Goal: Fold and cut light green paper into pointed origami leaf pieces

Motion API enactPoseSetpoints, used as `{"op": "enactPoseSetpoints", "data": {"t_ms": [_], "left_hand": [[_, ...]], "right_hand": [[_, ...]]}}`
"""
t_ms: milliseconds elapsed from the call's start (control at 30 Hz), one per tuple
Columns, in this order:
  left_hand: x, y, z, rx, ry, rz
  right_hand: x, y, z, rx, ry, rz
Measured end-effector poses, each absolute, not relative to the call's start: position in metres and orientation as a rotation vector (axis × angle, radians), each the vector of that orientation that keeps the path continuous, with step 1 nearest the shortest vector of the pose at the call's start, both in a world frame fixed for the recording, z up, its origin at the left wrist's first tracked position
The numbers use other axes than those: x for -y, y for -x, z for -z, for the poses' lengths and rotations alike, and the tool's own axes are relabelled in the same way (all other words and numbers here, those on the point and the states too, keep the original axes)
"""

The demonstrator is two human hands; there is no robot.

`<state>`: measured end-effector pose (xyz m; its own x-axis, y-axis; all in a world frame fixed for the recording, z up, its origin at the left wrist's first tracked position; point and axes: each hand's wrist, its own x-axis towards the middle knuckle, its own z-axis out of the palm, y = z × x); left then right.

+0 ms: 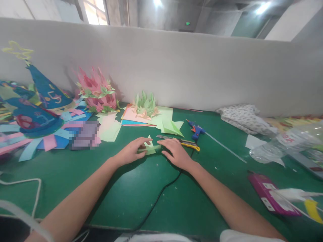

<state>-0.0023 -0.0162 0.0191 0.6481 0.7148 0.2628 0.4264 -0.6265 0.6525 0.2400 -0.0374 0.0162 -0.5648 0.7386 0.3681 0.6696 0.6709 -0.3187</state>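
A small piece of light green folded paper (149, 146) lies on the green table (126, 198) between my two hands. My left hand (132, 151) pinches its left side, fingers closed over it. My right hand (175, 153) presses down on its right end with curled fingers. Just behind my right hand lies a yellow utility knife (190, 145) with its blade pointing left.
A blue glue gun (197, 129) with a glue stick lies right of the knife; its black cord (161, 193) runs toward me. Stacked coloured paper sheets (141, 119), pink and green paper flowers (97, 90), blue paper hats (47, 90), a plastic bag (285, 144) and a purple packet (268, 195) surround the area.
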Motion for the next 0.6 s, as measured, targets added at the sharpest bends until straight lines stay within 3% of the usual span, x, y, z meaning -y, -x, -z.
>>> {"op": "enactPoseSetpoints", "data": {"t_ms": [300, 600], "left_hand": [[0.007, 0.003, -0.015, -1.039, -1.977, -0.889], [0.02, -0.011, -0.022, -0.845, -1.527, -0.883]], "right_hand": [[0.042, -0.233, -0.014, 2.416, 1.103, -0.498], [0.037, -0.231, -0.007, 2.183, 1.105, -0.443]]}}
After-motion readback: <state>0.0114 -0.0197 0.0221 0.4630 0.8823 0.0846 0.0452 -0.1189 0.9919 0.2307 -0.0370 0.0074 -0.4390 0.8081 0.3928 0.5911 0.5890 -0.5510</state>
